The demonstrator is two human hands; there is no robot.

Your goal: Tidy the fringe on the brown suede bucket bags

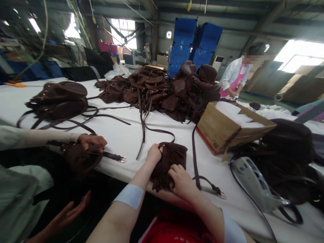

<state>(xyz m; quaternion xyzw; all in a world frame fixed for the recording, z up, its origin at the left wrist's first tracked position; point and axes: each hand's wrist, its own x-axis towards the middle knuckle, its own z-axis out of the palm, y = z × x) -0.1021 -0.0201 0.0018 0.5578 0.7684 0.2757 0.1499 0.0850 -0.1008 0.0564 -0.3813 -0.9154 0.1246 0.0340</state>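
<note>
- The brown bag [177, 153] was held between the left fingers [158, 150] and right fingers [174, 171].
- Its upper edge was gripped by the left; the right's grip could not be told.
- It was judged soft, light, best grasped by edges.

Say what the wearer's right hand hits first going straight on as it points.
The brown bag, which the right hand appears to touch. Beyond it, probably the left hand, though depth is unclear.
</note>
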